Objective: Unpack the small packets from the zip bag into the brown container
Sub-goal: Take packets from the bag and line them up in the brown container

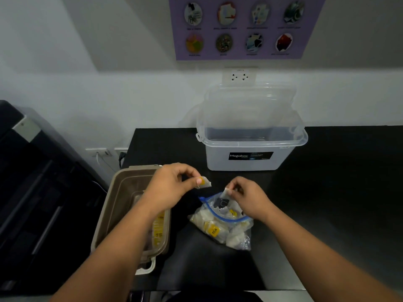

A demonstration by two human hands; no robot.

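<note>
My read: task is partway, prob less than half. A few yellow-tagged packets (158, 227) already lie in the brown container (118, 192) at the counter's left edge, but the zip bag (222, 225) just beside it on the black counter (327, 182) looks well stocked w/ more. Left hand (172, 186) has thumb & fingers pinched together on one tea packet (205, 183), held betw. bag and container, not yet dropped in. Right hand (247, 197) is over the open bag mouth, fingertips closed on another packet (226, 190). Clear Megabox tub (246, 158) behind is uninvolved.
</note>
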